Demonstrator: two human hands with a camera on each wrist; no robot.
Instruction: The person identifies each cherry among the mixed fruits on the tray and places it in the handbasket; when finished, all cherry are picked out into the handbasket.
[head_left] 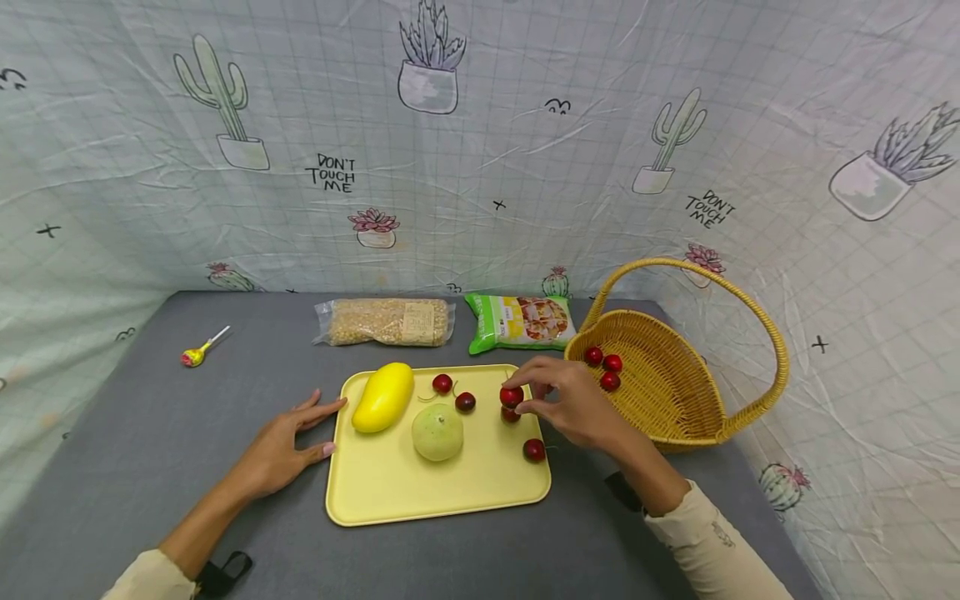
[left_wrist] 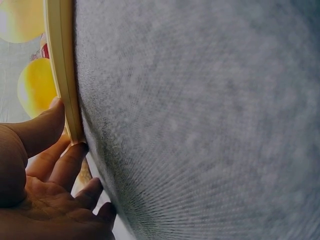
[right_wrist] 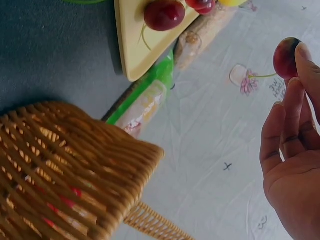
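Observation:
A cherry [head_left: 512,396] is pinched between the thumb and fingertips of my right hand [head_left: 573,402], above the right side of a yellow tray [head_left: 390,498]. In the right wrist view the held cherry [right_wrist: 286,58] shows its thin stem pointing away. My left hand [head_left: 283,450] touches the tray's left edge, its fingers nearly straight; the left wrist view has thumb and fingertips at the rim [left_wrist: 64,65]. On the tray lie a yellow mango [head_left: 384,397], a round pale green fruit [head_left: 438,432] and several more cherries, one [head_left: 511,414] just under the held one and another [head_left: 534,450] near the right rim.
A wicker basket [head_left: 678,392] with a tall handle stands right of the tray, with 3 cherries [head_left: 611,381] inside. Behind the tray lie a clear bag of yellowish grains [head_left: 386,322] and a green-and-white packet [head_left: 521,322]. A lollipop [head_left: 195,357] lies at the far left.

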